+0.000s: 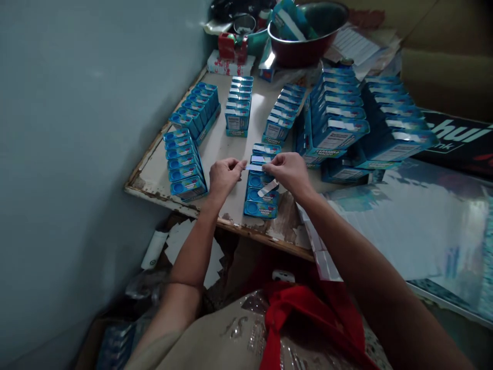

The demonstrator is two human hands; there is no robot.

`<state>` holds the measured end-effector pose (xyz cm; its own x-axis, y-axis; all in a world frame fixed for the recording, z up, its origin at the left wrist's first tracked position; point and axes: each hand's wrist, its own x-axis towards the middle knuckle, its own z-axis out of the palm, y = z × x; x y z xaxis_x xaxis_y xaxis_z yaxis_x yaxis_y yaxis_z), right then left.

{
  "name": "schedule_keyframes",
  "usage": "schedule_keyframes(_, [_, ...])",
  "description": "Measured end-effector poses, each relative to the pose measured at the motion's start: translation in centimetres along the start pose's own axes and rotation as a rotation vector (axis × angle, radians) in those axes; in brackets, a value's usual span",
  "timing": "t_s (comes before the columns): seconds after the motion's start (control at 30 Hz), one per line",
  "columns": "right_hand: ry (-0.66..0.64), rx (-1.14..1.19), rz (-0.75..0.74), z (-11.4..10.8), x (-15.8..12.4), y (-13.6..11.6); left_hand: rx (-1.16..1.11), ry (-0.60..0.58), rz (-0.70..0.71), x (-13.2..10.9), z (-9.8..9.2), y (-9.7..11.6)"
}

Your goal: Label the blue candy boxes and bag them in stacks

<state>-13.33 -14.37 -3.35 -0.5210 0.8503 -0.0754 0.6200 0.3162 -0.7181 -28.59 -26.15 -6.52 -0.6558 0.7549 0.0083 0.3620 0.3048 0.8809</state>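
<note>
My left hand (224, 177) and my right hand (288, 173) face each other over a row of small blue boxes (260, 209) near the table's front edge. Between their pinched fingertips a white strip (254, 167) is stretched across the top of one box. Boxes at the far end of this row bear white strips on their tops, while the nearest ones show bare blue tops with a round mark. A second white strip (268, 188) lies slantwise below my right fingers; whether it touches the boxes or hangs from the hand I cannot tell.
More blue box rows stand behind and left, such as one row (187, 169). Stacked boxes (339, 115) rise at right. At the back are a red tape dispenser (232, 47) and a metal bowl (298, 51). Plastic-covered sheets (400, 226) lie right; a wall (84, 128) borders the left.
</note>
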Motion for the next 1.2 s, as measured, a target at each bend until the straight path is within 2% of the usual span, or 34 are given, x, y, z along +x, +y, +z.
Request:
schedule_keyframes(0.07, [-0.019, -0.061, -0.018, -0.4, 0.3, 0.1, -0.108, -0.026, -0.045, -0.2, 0.8, -0.6])
schedule_keyframes(0.17, [-0.082, -0.095, -0.025, -1.2, 0.6, 0.9, -0.322, -0.041, -0.188, -0.9, 2.7, -1.7])
schedule_keyframes(0.27, [-0.102, 0.004, -0.012, -1.7, 0.5, 2.1, -0.399, 0.062, -0.311, -1.7, 4.4, -2.8])
schedule_keyframes(0.37, [-0.01, 0.181, -0.076, -2.5, -0.3, 2.2, -0.363, 0.183, -0.266, -2.6, 4.7, -3.0])
schedule_keyframes(0.5, [0.038, 0.391, -0.11, -3.6, -1.4, 0.0, -0.322, 0.309, -0.093, -4.7, 2.6, -0.7])
schedule_keyframes(0.57, [0.043, 0.443, -0.121, -3.8, -1.3, -1.3, -0.389, 0.257, -0.039, -5.5, 1.4, 0.7])
schedule_keyframes(0.63, [0.051, 0.487, -0.147, -3.7, -0.9, -2.1, -0.508, 0.134, -0.028, -6.1, 0.6, 1.8])
schedule_keyframes(0.7, [0.061, 0.519, -0.176, -3.6, -0.8, -2.6, -0.632, 0.008, -0.04, -6.4, 0.4, 2.7])
schedule_keyframes(0.77, [0.05, 0.519, -0.19, -3.6, -1.0, -2.7, -0.716, -0.054, -0.051, -6.6, 0.7, 3.2])
schedule_keyframes(0.9, [-0.026, 0.511, -0.175, -4.0, -1.5, -2.2, -0.718, 0.006, -0.01, -6.5, 0.9, 3.7])
schedule_keyframes(0.97, [-0.066, 0.532, -0.149, -4.1, -1.7, -1.6, -0.688, 0.023, 0.007, -6.1, 0.4, 3.7])
schedule_keyframes(1.03, [-0.089, 0.553, -0.12, -3.8, -1.7, -0.8, -0.632, -0.012, 0.009, -5.6, -0.5, 3.5])
schedule_keyframes(1.1, [-0.067, 0.551, -0.107, -3.1, -1.9, -0.2, -0.524, -0.054, 0.023, -4.9, -1.5, 3.3])
schedule_keyframes(1.2, [0.038, 0.453, -0.127, -1.5, -2.5, 0.2, -0.336, -0.083, 0.02, -3.9, -2.3, 2.8])
